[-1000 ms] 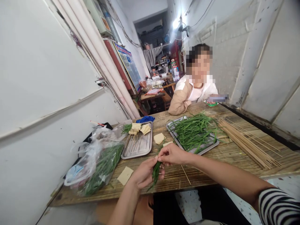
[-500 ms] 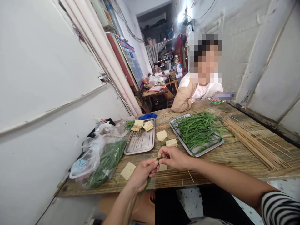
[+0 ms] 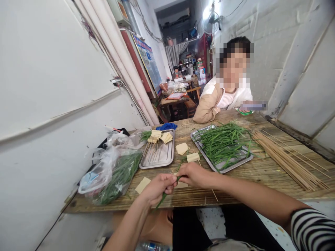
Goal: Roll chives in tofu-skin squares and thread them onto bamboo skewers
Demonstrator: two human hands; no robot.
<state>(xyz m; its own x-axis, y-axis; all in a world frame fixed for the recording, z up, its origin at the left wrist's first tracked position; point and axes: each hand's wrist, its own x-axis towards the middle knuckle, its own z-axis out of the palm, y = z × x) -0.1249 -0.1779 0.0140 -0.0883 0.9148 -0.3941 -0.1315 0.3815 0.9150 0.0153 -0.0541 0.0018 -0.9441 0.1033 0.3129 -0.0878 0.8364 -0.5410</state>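
Observation:
My left hand (image 3: 162, 185) is closed on a small bunch of green chives (image 3: 161, 201), whose ends hang below the fingers. Fingers of my right hand (image 3: 194, 175) pinch the same bunch farther along, close to the left fingertips. Beneath the hands lies a pale yellow tofu-skin sheet (image 3: 182, 185), partly covered. Another tofu-skin sheet (image 3: 142, 185) rests by my left wrist. Beyond the right hand is a tofu-skin roll (image 3: 193, 157) on a skewer, with chives poking out. A small stack of sheets (image 3: 182, 149) sits behind it.
A metal tray (image 3: 222, 167) heaped with chives stands right, beside many loose skewers (image 3: 290, 162). On the left are a tray (image 3: 162, 158) with skewered rolls and a plastic bag (image 3: 119, 174) of greens. A blue cloth (image 3: 166, 126) lies behind. Across the table sits a person (image 3: 208, 106).
My hands have shifted slightly, and the right hand has turned more palm-down over the chives. Chive tips now show beyond it. The view has moved a little.

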